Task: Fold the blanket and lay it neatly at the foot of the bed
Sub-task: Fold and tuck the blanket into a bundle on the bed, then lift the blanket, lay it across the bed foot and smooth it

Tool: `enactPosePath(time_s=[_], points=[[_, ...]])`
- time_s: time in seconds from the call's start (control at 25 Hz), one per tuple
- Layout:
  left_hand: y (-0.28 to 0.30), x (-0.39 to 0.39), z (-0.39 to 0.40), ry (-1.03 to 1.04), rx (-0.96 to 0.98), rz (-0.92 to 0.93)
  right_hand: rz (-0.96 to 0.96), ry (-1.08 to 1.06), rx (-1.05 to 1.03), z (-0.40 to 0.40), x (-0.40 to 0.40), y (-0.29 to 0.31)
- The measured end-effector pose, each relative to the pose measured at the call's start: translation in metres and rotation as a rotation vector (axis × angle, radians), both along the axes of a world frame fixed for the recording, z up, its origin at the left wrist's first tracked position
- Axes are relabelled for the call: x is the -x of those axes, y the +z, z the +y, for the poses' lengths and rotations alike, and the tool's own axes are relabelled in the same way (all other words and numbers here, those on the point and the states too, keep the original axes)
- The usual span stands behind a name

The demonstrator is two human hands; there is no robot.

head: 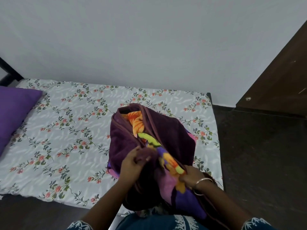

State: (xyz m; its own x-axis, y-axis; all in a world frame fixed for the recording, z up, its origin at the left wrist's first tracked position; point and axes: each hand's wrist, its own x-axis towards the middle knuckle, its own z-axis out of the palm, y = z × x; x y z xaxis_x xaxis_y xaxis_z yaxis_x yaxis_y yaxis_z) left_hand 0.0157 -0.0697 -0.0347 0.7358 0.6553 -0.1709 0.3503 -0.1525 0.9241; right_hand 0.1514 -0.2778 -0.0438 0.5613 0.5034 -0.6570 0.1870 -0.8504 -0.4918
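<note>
Plain pale wall (149, 39), dark floor (262, 155), dark wooden cabinet (282, 77) at right

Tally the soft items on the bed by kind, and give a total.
Blanket: 1, dark purple with a bright flower print, gripped by the left hand and the right hand
Pillow: 1, purple
Bedsheet: 1, floral
Total: 3

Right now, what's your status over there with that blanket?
Left hand and right hand both gripping blanket edges. Blanket bunched, part-folded on the bed. Purple pillow well clear.
</note>
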Motion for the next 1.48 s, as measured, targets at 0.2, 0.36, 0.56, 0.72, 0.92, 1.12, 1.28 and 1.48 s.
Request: enactPosePath(time_s=[0.2, 0.36, 0.56, 0.72, 0.92, 1.12, 1.28, 1.48], points=[[0.030, 0.005, 0.037, 0.519, 0.816, -0.134, -0.039, 0.148, 0.135, -0.033, 0.023, -0.027], [0.067, -0.011, 0.050, 0.518, 0.924, -0.285, 0.146, -0.197, -0.210, 0.030, -0.005, 0.018], [0.123, -0.066, 0.041, 0.393, 0.912, -0.480, 0.554, -0.676, -0.766, 0.112, -0.039, 0.074], [0.192, -0.137, 0.061, 0.140, 0.746, -0.713, 0.748, -0.909, -1.045, 0.187, -0.087, 0.133], [0.330, -0.201, 0.096, -0.152, 0.156, -0.769, 0.902, -0.780, -1.570, 0.257, -0.159, 0.263], [0.471, -0.217, 0.096, -0.393, -0.237, -0.973, 0.723, -0.455, -1.888, 0.277, -0.228, 0.422], [0.520, -0.212, 0.094, -0.339, -0.490, -1.082, 0.323, -0.389, -1.787, 0.266, -0.293, 0.464], [0.439, -0.214, 0.094, -0.260, -0.612, -0.861, 0.043, -0.753, -1.259, 0.219, -0.331, 0.330]])
